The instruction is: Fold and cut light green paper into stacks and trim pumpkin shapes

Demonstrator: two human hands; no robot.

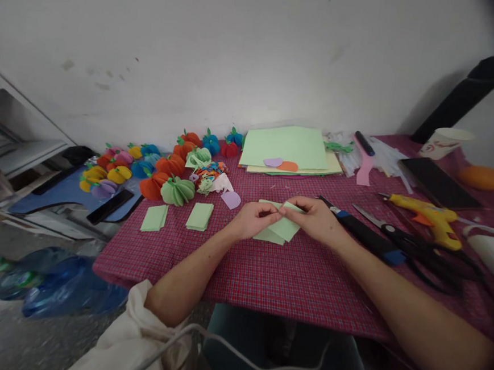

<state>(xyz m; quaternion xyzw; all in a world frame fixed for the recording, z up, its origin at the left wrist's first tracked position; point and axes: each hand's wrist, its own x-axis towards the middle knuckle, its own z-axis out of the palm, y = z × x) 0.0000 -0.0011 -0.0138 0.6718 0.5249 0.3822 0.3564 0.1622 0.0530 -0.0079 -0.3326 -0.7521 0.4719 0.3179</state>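
Both my hands meet over the middle of the red checked tablecloth (265, 277). My left hand (253, 218) and my right hand (315, 218) pinch the top edge of a folded light green paper piece (285, 228), which lies over more green pieces beneath it. Two small stacks of the same green paper (199, 216) (154, 218) lie to the left. A lilac paper cut-out (231, 200) rests just behind my left hand.
Several paper pumpkins (178, 191) in orange, green, blue, yellow and purple crowd the back left. Large green sheets (285, 147) lie at the back. To the right are scissors (400, 240), a yellow glue gun (432, 218), a cup (445, 142) and a dark tablet (437, 183). Water bottles (63, 290) lie on the floor.
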